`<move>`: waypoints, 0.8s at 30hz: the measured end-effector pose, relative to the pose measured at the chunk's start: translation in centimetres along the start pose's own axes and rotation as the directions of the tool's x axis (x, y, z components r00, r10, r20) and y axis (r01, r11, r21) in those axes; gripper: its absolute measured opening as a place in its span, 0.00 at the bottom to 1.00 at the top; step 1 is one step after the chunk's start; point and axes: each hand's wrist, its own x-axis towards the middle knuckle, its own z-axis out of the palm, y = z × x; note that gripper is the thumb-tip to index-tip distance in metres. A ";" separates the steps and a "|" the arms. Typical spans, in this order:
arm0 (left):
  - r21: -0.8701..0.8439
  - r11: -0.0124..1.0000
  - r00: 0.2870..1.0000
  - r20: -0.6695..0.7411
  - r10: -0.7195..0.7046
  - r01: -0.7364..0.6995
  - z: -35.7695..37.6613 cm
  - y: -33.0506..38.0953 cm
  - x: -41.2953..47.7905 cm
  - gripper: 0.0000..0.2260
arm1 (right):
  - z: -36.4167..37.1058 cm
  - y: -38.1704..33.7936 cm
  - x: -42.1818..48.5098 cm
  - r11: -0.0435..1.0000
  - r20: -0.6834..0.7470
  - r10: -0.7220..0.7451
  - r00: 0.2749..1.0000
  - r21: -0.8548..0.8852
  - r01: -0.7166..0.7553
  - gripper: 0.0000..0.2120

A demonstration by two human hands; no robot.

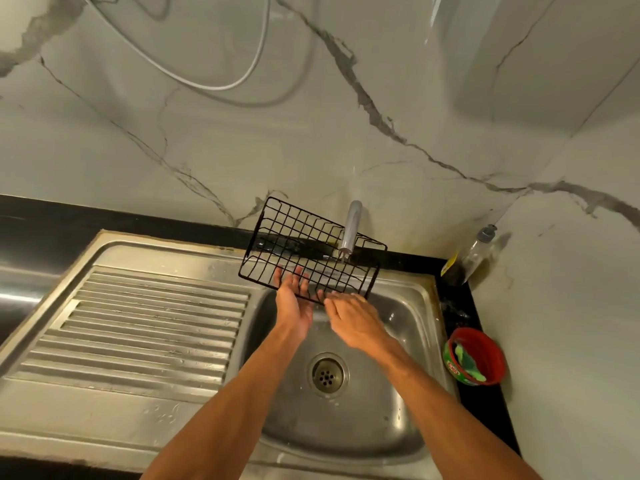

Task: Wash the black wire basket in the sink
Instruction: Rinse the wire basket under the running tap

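Note:
The black wire basket [304, 247] is held tilted above the steel sink bowl [408, 327], under the chrome tap [350, 232]. My left hand [294, 304] grips its near edge, fingers poking through the grid. My right hand [353, 318] touches the same near edge just to the right, fingers curled onto the wire. The tap spout hangs in front of the basket's right part. I cannot tell whether water is running.
A ribbed steel drainboard [145, 334] lies left of the bowl, and the drain [327, 374] sits in the bowl's middle. A red tub with a green scrubber [474, 356] and a clear soap bottle [479, 252] stand on the black counter at right. The marble wall is close behind.

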 end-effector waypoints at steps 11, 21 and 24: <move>-0.026 0.999 0.999 -0.031 -0.029 0.029 -0.2 -0.5 -0.8 0.17 | 1.0 0.6 0.7 1.000 -0.476 0.007 0.880 -0.011 -0.014 0.13; 0.070 0.971 0.973 -0.015 -0.228 0.229 -2.2 -2.0 -2.0 0.20 | 2.6 3.0 0.7 0.318 -0.191 0.707 0.681 0.946 -0.065 0.22; 0.309 0.912 0.949 0.079 -0.306 0.268 -3.6 -0.3 -2.8 0.26 | 3.2 4.7 1.0 0.258 -0.118 0.752 0.649 0.958 -0.126 0.18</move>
